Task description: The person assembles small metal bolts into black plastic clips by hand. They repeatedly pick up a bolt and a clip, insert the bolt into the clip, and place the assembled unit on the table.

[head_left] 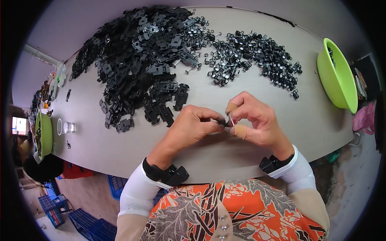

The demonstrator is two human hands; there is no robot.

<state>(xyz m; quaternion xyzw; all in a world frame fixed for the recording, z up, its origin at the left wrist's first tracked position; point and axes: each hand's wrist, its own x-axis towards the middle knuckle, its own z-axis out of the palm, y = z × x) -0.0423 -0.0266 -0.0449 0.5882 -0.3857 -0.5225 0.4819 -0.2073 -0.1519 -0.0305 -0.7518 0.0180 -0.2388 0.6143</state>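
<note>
My left hand (191,126) is closed, pinching a small black plastic toy-car chassis (222,121) between thumb and fingers above the table's near half. Opposite it, my right hand (257,120) pinches a small wheel axle (231,120) against the chassis's right end. Tan tape wraps the thumb and forefinger of that hand. Fingertips hide much of both parts. Beyond my left hand lies a large heap of black chassis (132,60). Past my right hand spreads a pile of axles with shiny wheels (257,56).
A green basin (339,76) stands at the table's right edge with some small parts inside. Another green basin (45,134) is at the left edge, near a clear plastic cup (66,127). Blue crates (90,225) sit on the floor at lower left.
</note>
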